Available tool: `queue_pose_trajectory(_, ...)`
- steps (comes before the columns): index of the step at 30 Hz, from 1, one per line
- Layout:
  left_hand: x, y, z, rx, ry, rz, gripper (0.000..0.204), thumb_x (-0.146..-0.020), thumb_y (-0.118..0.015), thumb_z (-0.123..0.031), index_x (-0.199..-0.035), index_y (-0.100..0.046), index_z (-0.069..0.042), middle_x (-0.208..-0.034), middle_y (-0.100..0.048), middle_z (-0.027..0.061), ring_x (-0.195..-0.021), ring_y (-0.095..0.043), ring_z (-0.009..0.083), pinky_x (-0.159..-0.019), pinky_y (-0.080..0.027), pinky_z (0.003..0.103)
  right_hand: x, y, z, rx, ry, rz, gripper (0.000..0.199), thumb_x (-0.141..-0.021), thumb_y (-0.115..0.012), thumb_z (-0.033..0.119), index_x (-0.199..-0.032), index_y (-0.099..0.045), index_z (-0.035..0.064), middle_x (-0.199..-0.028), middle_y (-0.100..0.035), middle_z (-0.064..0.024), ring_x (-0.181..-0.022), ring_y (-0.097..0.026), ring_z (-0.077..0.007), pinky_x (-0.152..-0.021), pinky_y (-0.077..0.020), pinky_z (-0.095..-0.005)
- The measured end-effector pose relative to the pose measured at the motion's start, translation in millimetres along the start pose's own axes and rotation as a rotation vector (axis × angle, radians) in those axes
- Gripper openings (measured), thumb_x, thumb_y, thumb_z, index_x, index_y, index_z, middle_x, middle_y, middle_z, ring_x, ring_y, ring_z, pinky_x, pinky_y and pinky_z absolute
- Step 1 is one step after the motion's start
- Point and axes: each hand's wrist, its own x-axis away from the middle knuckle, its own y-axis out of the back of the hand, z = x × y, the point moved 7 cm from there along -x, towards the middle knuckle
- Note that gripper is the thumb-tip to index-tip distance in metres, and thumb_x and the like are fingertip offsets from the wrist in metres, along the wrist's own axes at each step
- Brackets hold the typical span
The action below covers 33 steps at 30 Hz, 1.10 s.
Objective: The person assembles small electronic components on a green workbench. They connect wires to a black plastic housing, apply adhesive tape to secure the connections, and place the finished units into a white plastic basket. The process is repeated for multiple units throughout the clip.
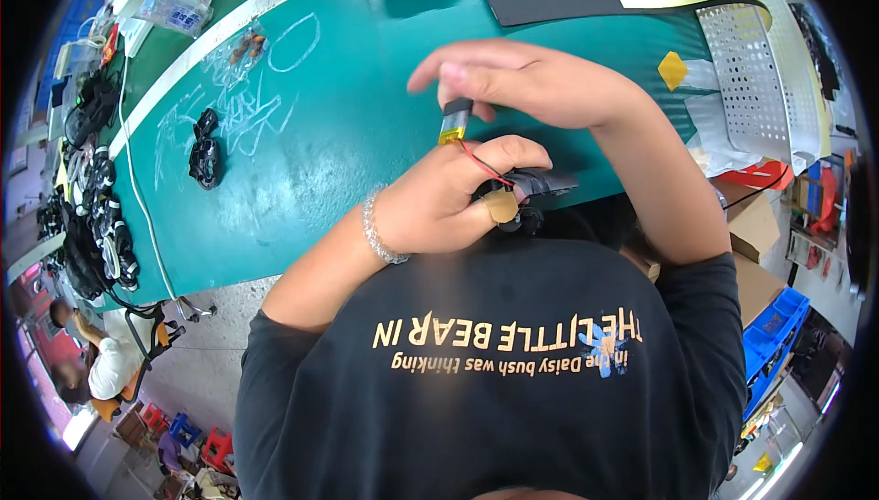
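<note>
While the right hand (531,83) pinches the small silver-and-yellow battery cell (454,122) upright above the green bench (302,179) | red lead (483,168) drops to the black part (536,187) | left hand (449,202), directly below, grip closed round it

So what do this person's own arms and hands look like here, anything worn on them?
Both forearms are bare below short black T-shirt sleeves. The left hand has a clear beaded bracelet at the wrist and a tan patch, like tape or a plaster, on a fingertip. The right hand wears nothing; no gloves.
</note>
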Motion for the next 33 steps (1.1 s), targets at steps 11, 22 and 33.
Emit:
queue_pose_trajectory(11,2.4,16.2,17.9,0.088,0.142,-0.266,0.025,-0.088,-0.052,-0.011,-0.11,-0.048,0.0,-0.097,-0.057,0.0071,-0.087,-0.055,0.0119,-0.076,-0.044,0.025,21.3,23.1,41.8,-0.047,0.338,-0.226,0.025,-0.088,-0.053,0.01,-0.109,-0.055,-0.0042,-0.094,-0.058,-0.0059,-0.083,-0.052,-0.0077,-0.072,-0.0432,-0.0211)
queue_pose_trajectory(22,5.5,35.9,33.6,0.574,0.151,-0.663,0.026,-0.087,-0.052,-0.008,-0.111,-0.045,0.0,-0.091,-0.057,0.0039,-0.08,-0.052,0.0069,-0.072,-0.043,0.021,63.4,25.2,42.5,0.333,0.351,-0.508,0.013,-0.083,-0.057,0.002,-0.095,-0.052,-0.0032,-0.084,-0.053,-0.0025,-0.067,-0.046,-0.0066,-0.059,-0.0361,-0.0191)
queue_pose_trajectory(33,1.6,26.7,5.5,-0.116,-0.056,-0.401,0.037,-0.084,-0.049,-0.008,-0.119,-0.044,0.0,-0.1,-0.058,0.0112,-0.08,-0.057,0.0156,-0.073,-0.045,0.027,50.5,29.5,15.9,-0.086,0.103,-0.379,0.004,-0.084,-0.057,0.001,-0.086,-0.053,-0.0001,-0.07,-0.046,0.0033,-0.059,-0.036,-0.0004,-0.05,-0.0277,-0.0164)
